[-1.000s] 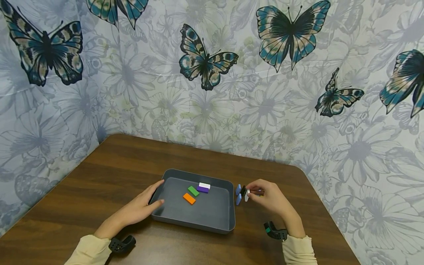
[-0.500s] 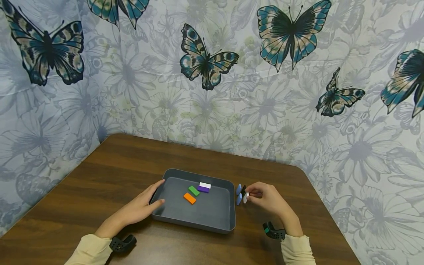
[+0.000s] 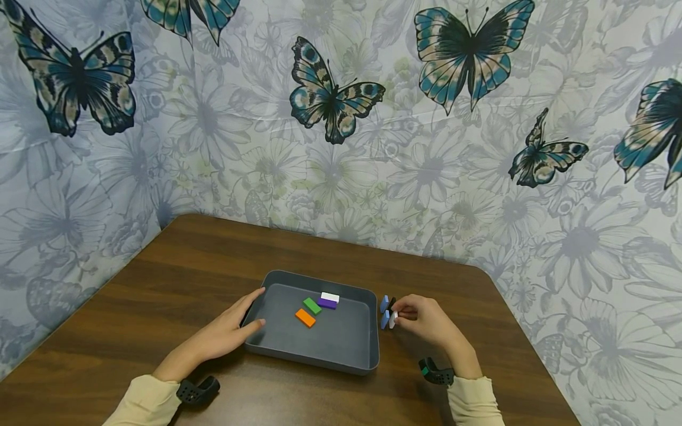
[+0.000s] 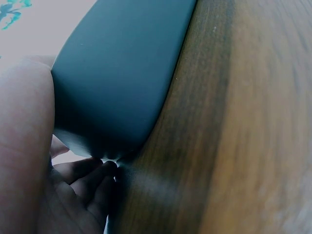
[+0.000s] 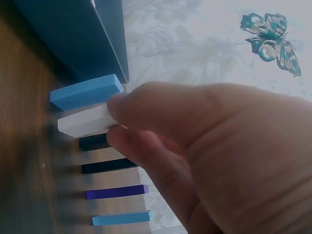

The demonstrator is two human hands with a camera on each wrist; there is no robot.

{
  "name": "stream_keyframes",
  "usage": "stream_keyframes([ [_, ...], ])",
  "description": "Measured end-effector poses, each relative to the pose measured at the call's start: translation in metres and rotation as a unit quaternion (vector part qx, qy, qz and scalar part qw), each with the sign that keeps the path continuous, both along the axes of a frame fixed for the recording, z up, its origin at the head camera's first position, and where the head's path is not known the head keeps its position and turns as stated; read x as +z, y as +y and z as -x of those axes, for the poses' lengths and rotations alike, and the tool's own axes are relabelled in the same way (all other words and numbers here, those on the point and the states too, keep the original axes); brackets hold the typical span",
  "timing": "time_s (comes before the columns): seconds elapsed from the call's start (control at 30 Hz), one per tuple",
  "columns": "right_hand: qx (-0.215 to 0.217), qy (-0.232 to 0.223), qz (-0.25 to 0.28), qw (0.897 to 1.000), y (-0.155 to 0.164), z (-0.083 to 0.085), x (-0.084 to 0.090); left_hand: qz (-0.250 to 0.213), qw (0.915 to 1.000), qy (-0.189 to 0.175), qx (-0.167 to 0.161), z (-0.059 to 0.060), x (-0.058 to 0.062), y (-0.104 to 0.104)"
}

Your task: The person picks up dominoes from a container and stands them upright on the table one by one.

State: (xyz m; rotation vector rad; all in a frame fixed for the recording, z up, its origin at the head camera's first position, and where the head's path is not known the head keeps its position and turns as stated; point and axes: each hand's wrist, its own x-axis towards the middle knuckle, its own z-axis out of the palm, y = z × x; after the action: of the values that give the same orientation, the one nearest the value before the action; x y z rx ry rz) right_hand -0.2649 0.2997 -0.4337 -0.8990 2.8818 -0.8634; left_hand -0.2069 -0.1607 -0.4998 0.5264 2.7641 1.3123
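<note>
The left hand (image 3: pixel 230 335) is lying against the near-left corner of the grey tray (image 3: pixel 341 355), fingers relaxed and spread along its wall, seemingly steadying it on the desk (image 3: pixel 160 296). Inside, orange (image 3: pixel 305 318), green (image 3: pixel 311 306) and purple-and-white (image 3: pixel 328 300) blocks are resting flat. Just right of the tray, the right hand (image 3: pixel 428 322) is pinching a white block (image 5: pixel 87 120) beside a blue block (image 5: pixel 87 91), upright in a row.

In the head view the right hand (image 3: pixel 426 322) covers most of the white block (image 3: pixel 393 320) and the blocks at its 3 o'clock. In the left wrist view the tray (image 4: pixel 122 73) runs off the 12 o'clock edge, blurred.
</note>
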Motion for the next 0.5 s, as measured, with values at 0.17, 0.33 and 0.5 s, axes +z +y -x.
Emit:
stream_keyframes([
  [0.17, -0.001, -0.004, -0.011, 1.000, 0.0001, 0.0004, -0.0014, -0.003, 1.0000, -0.006, 0.001, 0.0013, -0.0017, 0.0001],
  [0.33, -0.006, -0.009, -0.010, 1.000, 0.0002, 0.0011, -0.0022, -0.004, 1.0000, -0.007, 0.000, 0.0009, -0.0013, 0.0006],
  [0.5, -0.006, -0.009, -0.008, 1.000, -0.0007, 0.0012, -0.0021, -0.004, 1.0000, -0.007, 0.000, 0.0008, -0.0008, 0.0006],
])
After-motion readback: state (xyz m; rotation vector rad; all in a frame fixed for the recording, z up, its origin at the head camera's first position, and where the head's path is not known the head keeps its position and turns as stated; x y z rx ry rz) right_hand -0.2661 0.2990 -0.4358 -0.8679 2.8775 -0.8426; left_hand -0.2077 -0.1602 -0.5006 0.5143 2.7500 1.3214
